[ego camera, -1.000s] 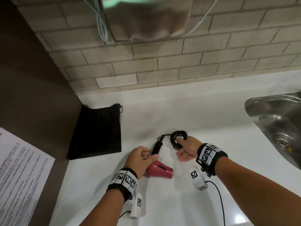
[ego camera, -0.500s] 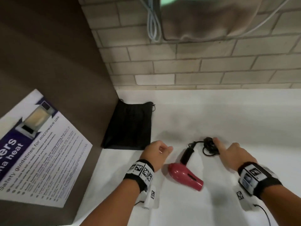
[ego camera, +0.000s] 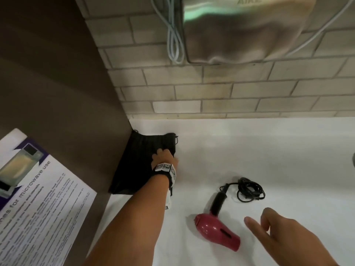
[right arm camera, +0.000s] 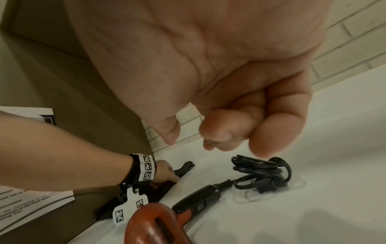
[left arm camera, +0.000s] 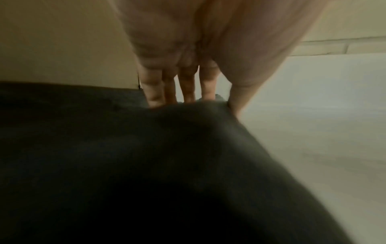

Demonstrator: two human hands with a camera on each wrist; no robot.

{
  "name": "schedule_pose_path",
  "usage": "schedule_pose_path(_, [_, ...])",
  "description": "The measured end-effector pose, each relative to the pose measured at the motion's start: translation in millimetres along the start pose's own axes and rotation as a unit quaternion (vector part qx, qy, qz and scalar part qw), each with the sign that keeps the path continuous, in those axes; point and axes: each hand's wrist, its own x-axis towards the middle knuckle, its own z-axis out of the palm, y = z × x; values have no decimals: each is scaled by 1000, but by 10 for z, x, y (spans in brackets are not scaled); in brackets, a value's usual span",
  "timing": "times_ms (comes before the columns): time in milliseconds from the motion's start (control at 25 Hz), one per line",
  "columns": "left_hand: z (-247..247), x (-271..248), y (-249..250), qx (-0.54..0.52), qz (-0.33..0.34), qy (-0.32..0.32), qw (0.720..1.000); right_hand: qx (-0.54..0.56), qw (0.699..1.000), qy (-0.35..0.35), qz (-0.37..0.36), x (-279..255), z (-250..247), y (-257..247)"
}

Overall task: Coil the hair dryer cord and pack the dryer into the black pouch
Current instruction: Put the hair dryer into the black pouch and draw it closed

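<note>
The pink hair dryer (ego camera: 217,233) lies on its side on the white counter (ego camera: 259,150), its black handle pointing away from me. Its black cord (ego camera: 249,191) sits coiled in a loose bundle just beyond the handle. The black pouch (ego camera: 138,166) lies flat in the back left corner. My left hand (ego camera: 163,158) reaches onto the pouch's right edge; in the left wrist view fingers and thumb pinch a raised fold of the pouch (left arm camera: 146,156). My right hand (ego camera: 258,217) hovers right of the dryer, loosely curled and holding nothing. From the right wrist, the dryer (right arm camera: 152,224) and cord (right arm camera: 261,173) lie below that hand.
A brown side panel with a paper notice (ego camera: 38,198) borders the counter on the left, right against the pouch. A metal hand dryer (ego camera: 240,29) with hanging cables is mounted on the brick wall behind. A sink edge (ego camera: 353,160) shows at far right.
My right hand let go of the coiled cord and drew back toward me. My left hand left the dryer and moved up and left onto the pouch.
</note>
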Motion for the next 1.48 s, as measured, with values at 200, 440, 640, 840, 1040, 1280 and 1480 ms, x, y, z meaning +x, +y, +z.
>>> schedule_pose_path(200, [-146,-114,-17,-118,23,55,991,52,997,-35,-48,286,-224,-191])
schedule_pose_path(440, [-700,-1289,130,-317,182,87,927,352,928,-117,-30,1025,-336,-809])
schedule_pose_path(640, [-484,-1904,46,-295,355,47,886,528,791,-290,104,1309,-553,-1020])
schedule_pose_path(840, [-238,-1973,-79,-300,379,-24,875,544,788,-277,78,1227,-491,-956])
schedule_pose_path(1040, [-440,-1843,29,-596,148,-101,782,326,932,-107,-119,1076,-539,-1058])
schedule_pose_path(1280, [-895,-1600,420,-594,73,-130,791,263,919,19,-293,763,-513,-1178])
schedule_pose_path(1480, [-878,-1617,425,-616,61,-121,776,369,889,11,-270,725,-383,-992])
